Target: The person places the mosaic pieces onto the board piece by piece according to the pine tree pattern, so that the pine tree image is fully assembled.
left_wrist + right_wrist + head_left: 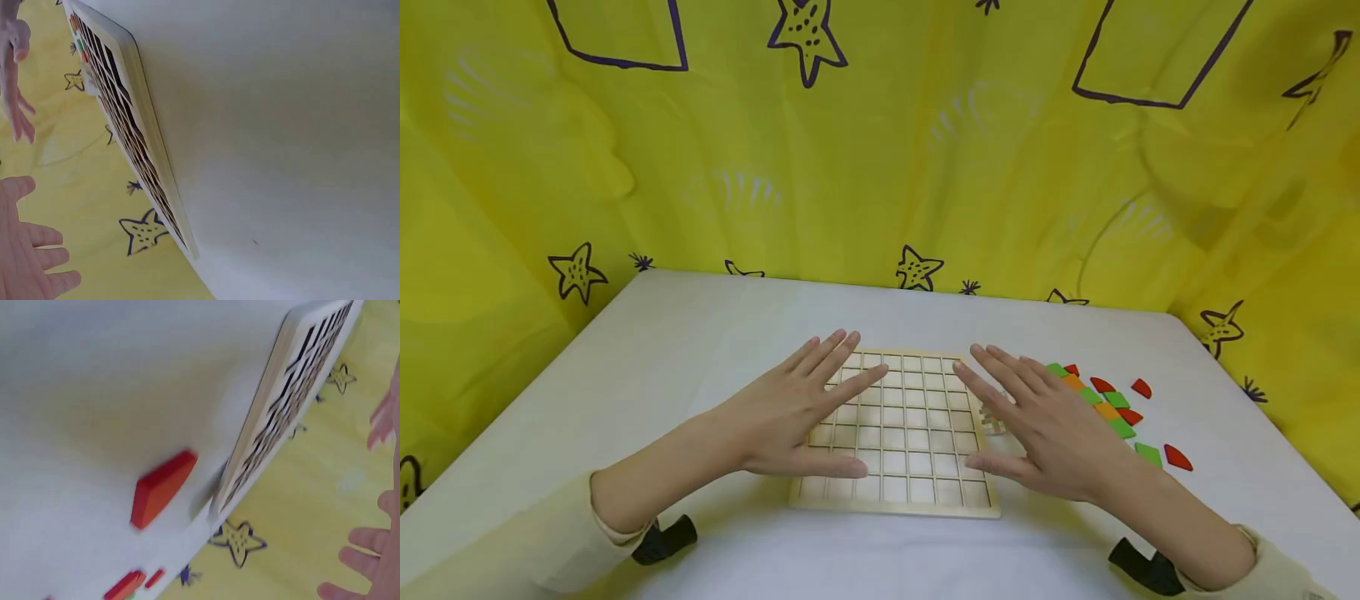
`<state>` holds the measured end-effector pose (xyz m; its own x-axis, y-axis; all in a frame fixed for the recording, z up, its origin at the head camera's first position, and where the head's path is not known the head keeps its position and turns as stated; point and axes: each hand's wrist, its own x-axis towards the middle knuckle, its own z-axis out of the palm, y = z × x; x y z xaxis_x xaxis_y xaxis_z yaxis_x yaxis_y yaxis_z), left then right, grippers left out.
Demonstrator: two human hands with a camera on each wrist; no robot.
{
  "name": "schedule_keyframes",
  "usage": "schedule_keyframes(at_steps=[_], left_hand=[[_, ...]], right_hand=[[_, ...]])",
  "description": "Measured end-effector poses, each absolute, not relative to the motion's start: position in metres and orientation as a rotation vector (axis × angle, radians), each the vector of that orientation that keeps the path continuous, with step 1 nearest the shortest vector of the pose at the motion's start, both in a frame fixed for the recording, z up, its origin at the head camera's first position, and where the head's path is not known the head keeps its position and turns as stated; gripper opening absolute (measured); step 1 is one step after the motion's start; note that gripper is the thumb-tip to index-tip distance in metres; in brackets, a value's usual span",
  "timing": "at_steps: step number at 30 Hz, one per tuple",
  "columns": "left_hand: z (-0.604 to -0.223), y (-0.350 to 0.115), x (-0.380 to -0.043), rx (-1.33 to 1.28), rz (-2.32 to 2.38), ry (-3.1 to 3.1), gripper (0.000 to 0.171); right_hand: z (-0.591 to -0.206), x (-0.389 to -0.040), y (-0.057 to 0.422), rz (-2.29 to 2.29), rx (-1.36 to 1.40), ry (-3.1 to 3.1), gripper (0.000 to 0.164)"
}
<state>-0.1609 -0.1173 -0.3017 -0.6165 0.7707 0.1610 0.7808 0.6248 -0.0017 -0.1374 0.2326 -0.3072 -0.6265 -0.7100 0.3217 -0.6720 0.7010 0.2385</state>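
Hovering over the pale square wooden grid board [898, 433], my left hand [797, 417] and right hand [1045, 429] hold nothing, fingers spread flat. A careless sweep right could scatter the red, green and orange wooden tiles [1112, 408]. Lying flat at the tabletop's [700, 350] near middle, the board shows no long axis.

grid board [902, 450] mid-table [700, 350], both hands over it, loose tiles [1112, 404] right of board, cloth backdrop [880, 150] behind

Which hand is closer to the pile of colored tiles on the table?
The right hand. It hovers by the wooden grid board's right edge, just beside the colored tiles. The left hand is over the board's left side, farther away.
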Motion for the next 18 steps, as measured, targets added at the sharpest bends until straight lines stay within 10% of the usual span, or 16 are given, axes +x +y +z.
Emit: schedule_keyframes(at_steps=[18], left_hand=[[-0.303, -0.157, -0.188, -1.108, -0.282, -3.173, 0.106]], right_hand=[[-0.297, -0.134, 0.291, -0.048, 0.822, -2.645, 0.094]])
